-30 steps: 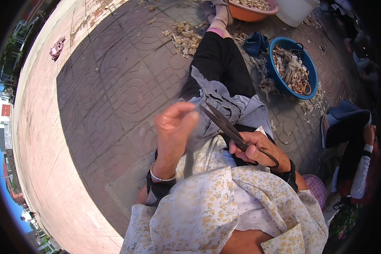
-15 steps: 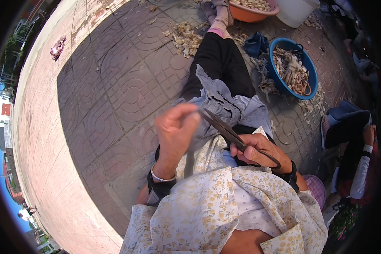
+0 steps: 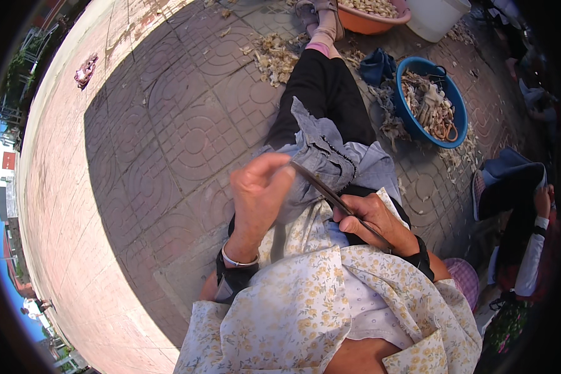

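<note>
A pair of dark metal scissors [image 3: 321,186] slants across my lap in the head view, gripped around its handles by my right hand [image 3: 377,221]. Its blades look closed and seen edge-on, pointing up and left. My left hand [image 3: 255,194] is raised with thumb and forefinger pinched together at the blade tip. Whether these fingers grip the tip or some small thing is too blurred to make out. Beneath the scissors, a frayed blue-grey cloth [image 3: 324,146] lies over my thighs.
Ahead to the right stands a blue basin [image 3: 461,115] holding dry stalks and a glove-like item. Farther off are an orange basin [image 3: 361,22] of pale pieces and a white bucket [image 3: 435,20]. Dry husks [image 3: 277,59] litter the paving. Another person [image 3: 523,230] sits at my right.
The scissors have turned in my right hand, so the handle loop seen before now shows edge-on and the blades look thinner. My left hand stays nearly in place.
</note>
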The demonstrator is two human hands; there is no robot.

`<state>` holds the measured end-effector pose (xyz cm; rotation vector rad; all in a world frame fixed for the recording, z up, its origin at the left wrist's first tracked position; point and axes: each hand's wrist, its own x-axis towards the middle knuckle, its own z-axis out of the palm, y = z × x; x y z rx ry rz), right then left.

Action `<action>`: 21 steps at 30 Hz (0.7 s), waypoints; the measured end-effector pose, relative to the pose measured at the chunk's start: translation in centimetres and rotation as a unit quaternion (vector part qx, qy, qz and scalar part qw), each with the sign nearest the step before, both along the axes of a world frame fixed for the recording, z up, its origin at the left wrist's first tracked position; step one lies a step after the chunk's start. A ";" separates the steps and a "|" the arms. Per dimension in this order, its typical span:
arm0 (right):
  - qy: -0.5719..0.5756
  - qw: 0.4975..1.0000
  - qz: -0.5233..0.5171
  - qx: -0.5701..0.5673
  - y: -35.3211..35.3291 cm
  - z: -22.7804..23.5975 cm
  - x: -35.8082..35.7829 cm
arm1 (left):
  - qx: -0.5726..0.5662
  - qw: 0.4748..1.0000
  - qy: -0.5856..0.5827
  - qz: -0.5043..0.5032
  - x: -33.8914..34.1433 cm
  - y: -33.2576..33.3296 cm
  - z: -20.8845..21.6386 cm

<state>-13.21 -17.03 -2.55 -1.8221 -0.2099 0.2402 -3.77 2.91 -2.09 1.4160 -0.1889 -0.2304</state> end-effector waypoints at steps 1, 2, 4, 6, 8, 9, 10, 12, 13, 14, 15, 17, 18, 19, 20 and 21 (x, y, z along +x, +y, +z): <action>0.001 1.000 -0.001 0.004 0.1 0.0 0.1 | 0.006 1.000 0.006 0.004 0.0 -0.1 0.0; 0.003 1.000 -0.002 0.008 0.2 0.0 0.1 | 0.011 1.000 0.012 0.007 -0.1 -0.2 0.1; 0.028 0.998 -0.007 0.057 0.5 0.5 0.5 | 0.068 0.993 -0.021 -0.097 -1.9 -1.1 -0.7; 0.073 0.986 -0.025 0.147 0.6 1.8 1.0 | 0.067 0.986 -0.036 -0.148 -2.3 -1.5 -1.2; 0.102 0.986 -0.017 0.130 0.1 1.4 1.1 | 0.048 0.996 0.010 -0.076 -1.2 -0.9 -0.9; 0.115 0.986 -0.009 0.122 -0.2 1.2 1.2 | 0.040 0.998 0.031 -0.035 -0.6 -0.5 -0.5; 0.114 0.985 -0.004 0.126 -0.5 1.2 1.2 | 0.002 0.998 0.056 -0.041 -0.1 0.0 -0.2; 0.115 0.984 0.004 0.134 -0.8 1.5 1.0 | -0.046 0.998 0.033 -0.026 0.3 -0.1 0.5; 0.116 0.985 0.010 0.130 -0.9 1.6 0.9 | -0.068 0.997 0.023 -0.018 0.4 0.0 0.6; 0.117 0.985 0.015 0.125 -1.0 1.6 0.9 | -0.069 0.997 0.019 -0.021 0.4 0.4 0.4; 0.117 0.986 0.021 0.119 -1.1 1.7 0.8 | -0.082 0.996 0.026 -0.023 0.3 0.4 0.4; 0.132 0.983 0.022 0.125 -1.1 2.0 0.5 | -0.110 0.993 0.038 -0.027 0.2 0.5 0.3; 0.138 0.982 0.023 0.128 -1.1 2.2 0.4 | -0.111 0.993 0.040 -0.027 0.2 0.5 0.3; 0.145 0.981 0.023 0.128 -1.1 2.4 0.3 | -0.112 0.992 0.042 -0.027 0.2 0.5 0.3; 0.152 0.980 0.022 0.128 -1.2 2.5 0.2 | -0.113 0.992 0.044 -0.027 0.2 0.5 0.2; 0.159 0.979 0.022 0.128 -1.2 2.5 0.2 | -0.120 0.992 0.042 -0.026 0.2 0.4 0.2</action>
